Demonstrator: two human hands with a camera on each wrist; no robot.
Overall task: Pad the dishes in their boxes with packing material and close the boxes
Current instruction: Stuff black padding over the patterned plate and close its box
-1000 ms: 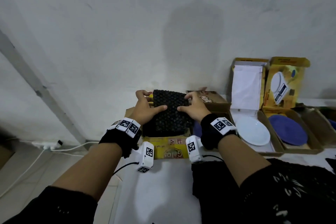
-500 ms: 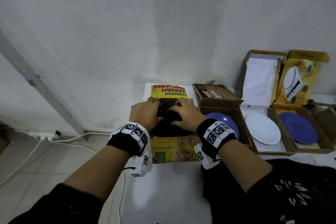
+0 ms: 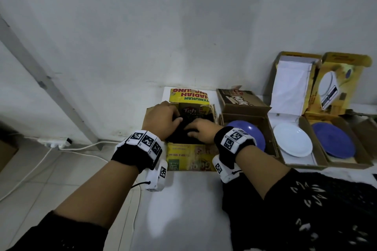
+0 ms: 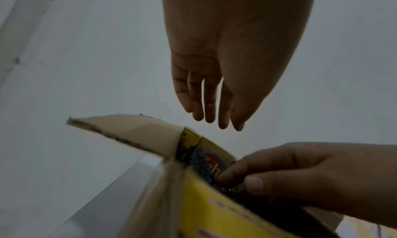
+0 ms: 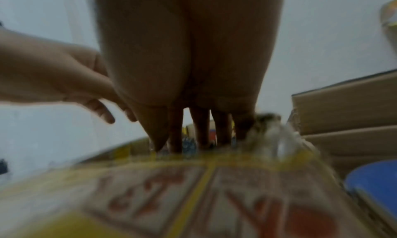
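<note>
An open yellow box [image 3: 189, 161] stands on the white table [image 3: 183, 210], with black mesh padding [image 3: 177, 138] lying inside it. My right hand [image 3: 204, 131] reaches into the box, and its fingertips [image 5: 201, 139] press down on the padding [image 4: 199, 158]. My left hand [image 3: 163, 120] hovers over the box's back left corner. In the left wrist view its fingers [image 4: 210, 105] are straight and hold nothing. Whatever lies under the padding is hidden.
To the right stand a brown box [image 3: 244, 112] with a violet plate [image 3: 251, 134], then boxes holding a white plate [image 3: 291, 141] and a blue plate [image 3: 334, 142]. Dark material [image 3: 240, 199] lies under my right forearm. The table's left edge drops to the floor, where a power strip [image 3: 61, 144] lies.
The padding went from held up between both hands to pushed down inside the yellow box. My left hand has come off it, while the right hand still presses it.
</note>
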